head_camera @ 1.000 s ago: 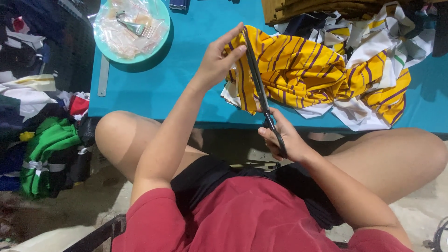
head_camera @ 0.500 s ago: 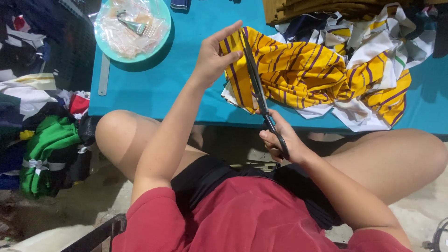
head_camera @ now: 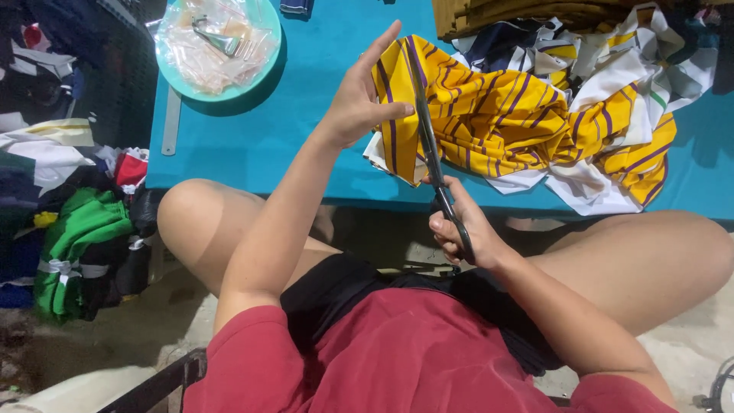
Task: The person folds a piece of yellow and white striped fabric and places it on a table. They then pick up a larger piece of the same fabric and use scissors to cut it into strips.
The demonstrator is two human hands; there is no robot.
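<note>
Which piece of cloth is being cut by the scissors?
The yellow cloth with purple stripes. The scissors cross its edge, held up by the left hand. The white scraps and green cloth lie apart.

Left hand raised, fingers spread, right hand fisted below, forearms extended

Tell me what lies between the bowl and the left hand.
Only bare teal tabletop lies between the bowl and left hand, in the head view.
</note>
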